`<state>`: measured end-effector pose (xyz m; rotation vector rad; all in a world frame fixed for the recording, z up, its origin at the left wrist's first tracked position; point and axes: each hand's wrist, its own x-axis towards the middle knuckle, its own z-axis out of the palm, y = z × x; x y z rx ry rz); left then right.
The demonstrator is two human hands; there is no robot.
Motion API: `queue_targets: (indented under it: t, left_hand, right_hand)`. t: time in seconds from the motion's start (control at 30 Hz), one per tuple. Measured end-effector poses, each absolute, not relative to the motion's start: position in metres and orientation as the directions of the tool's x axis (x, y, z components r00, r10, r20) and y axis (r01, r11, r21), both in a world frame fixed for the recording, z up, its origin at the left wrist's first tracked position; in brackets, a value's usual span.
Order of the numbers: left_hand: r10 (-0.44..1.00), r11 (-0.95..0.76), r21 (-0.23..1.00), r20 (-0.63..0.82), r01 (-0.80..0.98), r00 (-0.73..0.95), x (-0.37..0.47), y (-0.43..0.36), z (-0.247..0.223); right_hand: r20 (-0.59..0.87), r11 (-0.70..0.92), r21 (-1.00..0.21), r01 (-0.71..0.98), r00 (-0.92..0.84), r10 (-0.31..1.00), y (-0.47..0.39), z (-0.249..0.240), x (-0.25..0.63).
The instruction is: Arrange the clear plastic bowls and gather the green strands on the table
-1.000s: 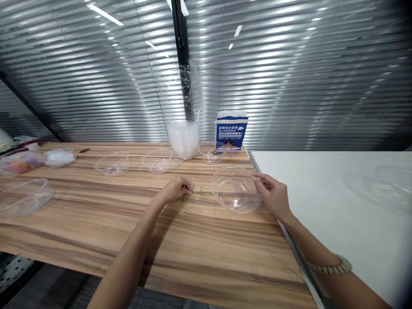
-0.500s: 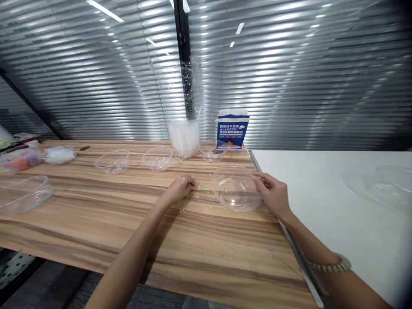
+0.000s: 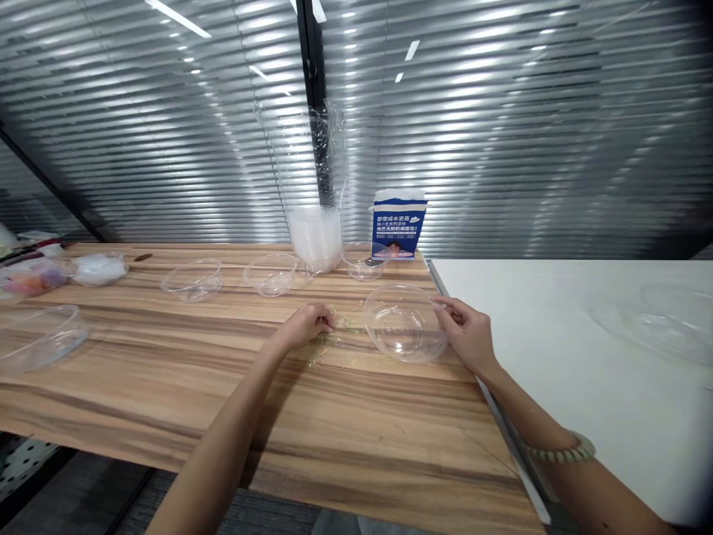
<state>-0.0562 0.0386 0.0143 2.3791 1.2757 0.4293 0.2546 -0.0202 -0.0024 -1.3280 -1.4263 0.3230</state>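
Note:
My right hand (image 3: 465,333) pinches the right rim of a clear plastic bowl (image 3: 405,342), which is tilted at the right end of the wooden table. My left hand (image 3: 306,325) rests low over the tabletop to the bowl's left, its fingers pressed together. Thin, see-through shreds with a yellow-green tint (image 3: 348,325) lie between its fingertips and the bowl. Whether the left fingers grip some of these shreds is too small to tell.
Behind stand more clear bowls (image 3: 271,276), a stack of bowls in a plastic bag (image 3: 316,241) and a blue printed packet (image 3: 398,227). Another bowl (image 3: 41,340) and bagged items (image 3: 99,269) sit at left. A white table (image 3: 557,334) adjoins on the right.
The whole view has shifted slightly. Both hands keep nearly the same places; the right one still holds the bowl's rim.

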Motion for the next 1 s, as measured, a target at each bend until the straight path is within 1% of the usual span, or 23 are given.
queue_targets:
  t: [0.17, 0.37, 0.47, 0.53, 0.6, 0.7, 0.77, 0.83, 0.9, 0.97, 1.0]
  left_hand:
    - [0.832, -0.516, 0.466, 0.074, 0.718, 0.55, -0.054, 0.037, 0.012]
    - [0.795, -0.586, 0.4, 0.11, 0.705, 0.597, -0.054, 0.038, 0.005]
    - [0.783, -0.604, 0.409, 0.146, 0.684, 0.604, -0.051, 0.037, 0.007]
    - [0.783, -0.61, 0.453, 0.217, 0.65, 0.583, -0.045, 0.033, 0.013]
    - [0.78, -0.621, 0.506, 0.329, 0.598, 0.532, -0.037, 0.027, 0.022]
    - [0.761, -0.646, 0.555, 0.518, 0.524, 0.39, -0.02, 0.015, 0.037]
    - [0.728, -0.677, 0.56, 0.603, 0.478, 0.325, -0.008, 0.005, 0.045]
    - [0.679, -0.73, 0.542, 0.642, 0.417, 0.356, 0.003, -0.003, 0.048]
    - [0.614, -0.789, 0.498, 0.657, 0.36, 0.437, 0.011, -0.009, 0.049]
    - [0.565, -0.825, 0.451, 0.671, 0.341, 0.48, 0.013, -0.01, 0.047]
    - [0.56, -0.828, 0.437, 0.679, 0.353, 0.474, 0.012, -0.008, 0.046]
  right_hand:
    - [0.519, 0.335, -0.774, 0.537, 0.236, 0.821, -0.02, -0.002, 0.254]
    - [0.512, 0.325, -0.783, 0.53, 0.252, 0.821, -0.02, 0.0, 0.253]
    - [0.502, 0.321, -0.794, 0.516, 0.258, 0.826, -0.02, 0.001, 0.253]
    - [0.501, 0.325, -0.794, 0.514, 0.249, 0.829, -0.021, 0.002, 0.252]
    - [0.503, 0.332, -0.791, 0.514, 0.236, 0.832, -0.022, 0.002, 0.252]
    - [0.515, 0.353, -0.786, 0.507, 0.221, 0.828, -0.022, 0.002, 0.251]
    - [0.524, 0.363, -0.778, 0.513, 0.212, 0.825, -0.022, 0.002, 0.25]
    - [0.529, 0.363, -0.772, 0.523, 0.21, 0.822, -0.022, 0.002, 0.249]
    - [0.532, 0.367, -0.77, 0.523, 0.208, 0.821, -0.022, 0.001, 0.248]
    - [0.532, 0.37, -0.77, 0.52, 0.203, 0.822, -0.021, 0.0, 0.249]
    - [0.532, 0.369, -0.769, 0.522, 0.201, 0.823, -0.021, 0.0, 0.249]
